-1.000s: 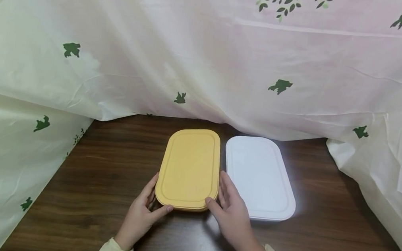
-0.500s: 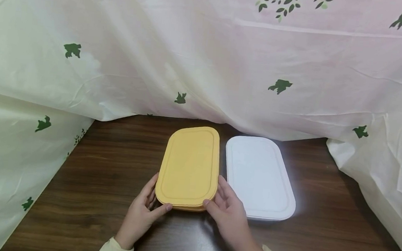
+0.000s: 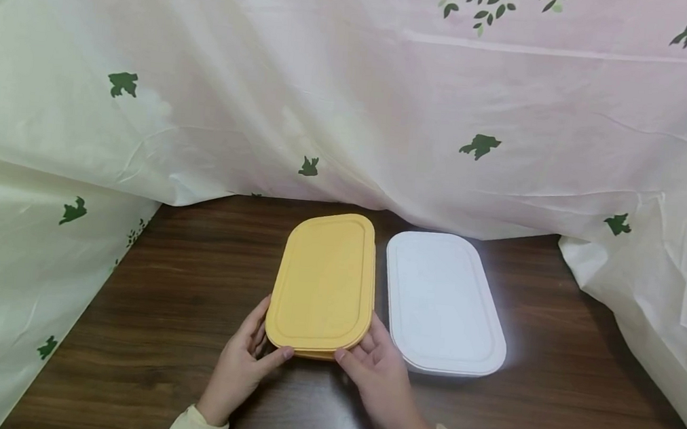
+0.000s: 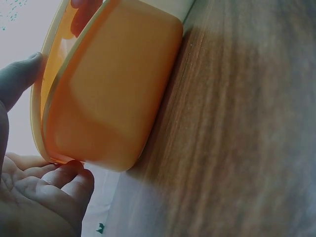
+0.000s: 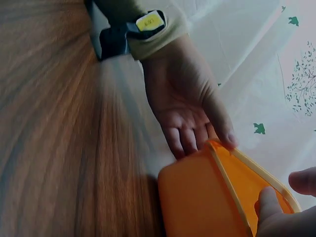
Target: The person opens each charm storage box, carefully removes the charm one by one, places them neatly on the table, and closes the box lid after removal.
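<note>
A yellow rectangular container (image 4: 111, 89) stands on the table, its yellow lid (image 3: 322, 281) tilted up at the near end. Both wrist views show a gap between lid and container rim. My left hand (image 3: 238, 372) pinches the lid's near left corner, thumb on the rim and fingers beside it. My right hand (image 3: 386, 388) grips the near right corner, thumb at the near edge; in the right wrist view one of its fingers reaches into the gap. The container's inside is mostly hidden under the lid.
A white container (image 3: 446, 305) with its lid on stands just right of the yellow one. Dark wood-grain table (image 3: 191, 276) lies around them. A pale curtain (image 3: 354, 93) printed with green birds hangs behind and at both sides.
The right hand has slid left and nearer along the lid's corner. The lid has risen and shifted slightly off the container; the left hand stays almost in place.
</note>
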`<action>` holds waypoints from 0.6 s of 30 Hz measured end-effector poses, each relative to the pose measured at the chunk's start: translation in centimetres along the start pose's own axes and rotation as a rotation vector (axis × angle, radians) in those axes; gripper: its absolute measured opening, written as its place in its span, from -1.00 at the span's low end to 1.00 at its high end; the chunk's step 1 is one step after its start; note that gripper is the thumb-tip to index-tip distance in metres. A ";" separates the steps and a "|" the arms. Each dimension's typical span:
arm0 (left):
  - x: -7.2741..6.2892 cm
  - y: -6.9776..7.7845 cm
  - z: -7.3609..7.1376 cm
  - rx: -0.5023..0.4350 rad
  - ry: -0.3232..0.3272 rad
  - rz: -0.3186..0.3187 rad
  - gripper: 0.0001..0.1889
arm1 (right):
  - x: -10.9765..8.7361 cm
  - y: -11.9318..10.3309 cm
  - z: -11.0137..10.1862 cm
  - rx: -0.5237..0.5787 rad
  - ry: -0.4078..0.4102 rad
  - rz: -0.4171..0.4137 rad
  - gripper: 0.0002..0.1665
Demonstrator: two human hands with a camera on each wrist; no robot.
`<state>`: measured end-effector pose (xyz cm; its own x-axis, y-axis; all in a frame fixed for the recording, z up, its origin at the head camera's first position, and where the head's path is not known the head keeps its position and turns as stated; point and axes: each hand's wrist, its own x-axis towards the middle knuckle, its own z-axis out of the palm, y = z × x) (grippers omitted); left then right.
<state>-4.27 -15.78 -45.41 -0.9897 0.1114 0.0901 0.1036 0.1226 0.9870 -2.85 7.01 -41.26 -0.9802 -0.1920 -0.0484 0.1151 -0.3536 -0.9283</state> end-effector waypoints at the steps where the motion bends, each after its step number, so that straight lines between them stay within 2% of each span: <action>1: 0.0 0.0 0.0 0.000 0.000 0.003 0.00 | 0.0 0.0 0.1 0.008 0.003 0.004 0.03; 11: 0.0 0.2 -0.1 0.005 -0.001 0.007 -0.01 | -0.3 0.4 1.7 0.073 0.065 0.150 -0.47; 18: -0.1 0.2 -0.1 -0.004 -0.001 0.008 -0.03 | -0.4 0.7 2.1 0.061 0.093 0.152 -0.53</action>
<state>-4.17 -15.83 -45.21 -0.9888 0.1129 0.0980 0.1112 0.1173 0.9868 -2.06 4.92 -41.13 -0.9612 -0.1624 -0.2229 0.2696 -0.3822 -0.8839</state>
